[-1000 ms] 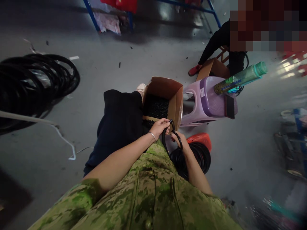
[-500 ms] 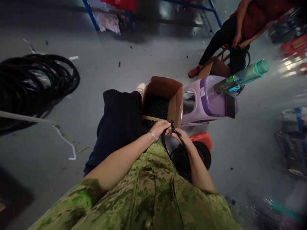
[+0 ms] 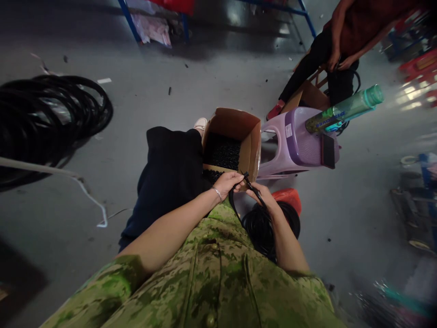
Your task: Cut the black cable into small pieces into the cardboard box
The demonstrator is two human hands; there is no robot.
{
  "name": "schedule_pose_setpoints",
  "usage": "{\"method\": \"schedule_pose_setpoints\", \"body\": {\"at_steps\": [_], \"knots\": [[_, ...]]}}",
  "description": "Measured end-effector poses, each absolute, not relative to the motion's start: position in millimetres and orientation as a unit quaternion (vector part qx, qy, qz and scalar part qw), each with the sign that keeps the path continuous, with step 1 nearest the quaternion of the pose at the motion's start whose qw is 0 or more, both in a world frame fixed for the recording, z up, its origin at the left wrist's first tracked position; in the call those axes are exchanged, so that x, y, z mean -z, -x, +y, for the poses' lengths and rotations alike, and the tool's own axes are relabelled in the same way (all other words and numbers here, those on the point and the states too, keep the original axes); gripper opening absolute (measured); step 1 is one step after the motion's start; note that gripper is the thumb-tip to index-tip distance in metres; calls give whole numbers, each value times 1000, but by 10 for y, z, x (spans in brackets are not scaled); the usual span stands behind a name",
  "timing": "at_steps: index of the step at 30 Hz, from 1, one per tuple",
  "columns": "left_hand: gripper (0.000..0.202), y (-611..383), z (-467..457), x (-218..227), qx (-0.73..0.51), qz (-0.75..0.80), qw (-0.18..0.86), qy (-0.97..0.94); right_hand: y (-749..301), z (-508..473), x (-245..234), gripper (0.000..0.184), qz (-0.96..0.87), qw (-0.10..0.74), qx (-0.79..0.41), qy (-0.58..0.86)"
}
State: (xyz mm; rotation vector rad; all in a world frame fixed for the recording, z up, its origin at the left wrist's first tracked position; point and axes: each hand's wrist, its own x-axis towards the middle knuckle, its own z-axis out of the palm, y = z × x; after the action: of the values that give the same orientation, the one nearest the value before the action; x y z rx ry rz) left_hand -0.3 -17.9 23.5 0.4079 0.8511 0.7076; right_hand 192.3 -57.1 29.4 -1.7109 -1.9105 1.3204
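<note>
Near the front edge of an open cardboard box point(image 3: 252, 157), my left hand point(image 3: 228, 183) pinches a black strip point(image 3: 232, 200) between thumb and fingers. The strip hangs in a loop from that hand, down towards a coil of black strip point(image 3: 252, 225). My right hand point(image 3: 262, 197) is closed around a slim black hand tool point(image 3: 253, 189), which looks like scissors or snips, though its exact kind is unclear. The tool's tip meets the strip's end close to my left fingertips. Many small black pieces point(image 3: 223, 152) lie inside the box.
A purple plastic stool point(image 3: 283, 146) stands right of the box, bearing a green bottle point(image 3: 344, 111) and a dark flat phone-like object point(image 3: 328, 151). A red bag point(image 3: 288, 200) lies by the coil. Large black coils point(image 3: 51, 118) fill the left. A seated person point(image 3: 336, 59) works beyond the stool.
My right hand and the tool have shifted slightly to the right. My left hand stays almost in place, still pinching the strip. The other person's leg and hands have moved a little.
</note>
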Motion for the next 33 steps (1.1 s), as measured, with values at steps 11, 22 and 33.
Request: {"method": "schedule_pose_setpoints", "body": {"at_steps": [11, 22, 33], "knots": [[25, 12, -158, -246, -327, 431, 822, -177, -1924, -667, -224, 52, -667, 97, -359, 646], [17, 23, -155, -198, -300, 478, 811, -152, -1773, -773, -48, 57, -624, 105, -296, 716], [17, 2, -146, -240, -325, 530, 763, -180, -1736, -751, 7, 52, -603, 94, -318, 726]]}}
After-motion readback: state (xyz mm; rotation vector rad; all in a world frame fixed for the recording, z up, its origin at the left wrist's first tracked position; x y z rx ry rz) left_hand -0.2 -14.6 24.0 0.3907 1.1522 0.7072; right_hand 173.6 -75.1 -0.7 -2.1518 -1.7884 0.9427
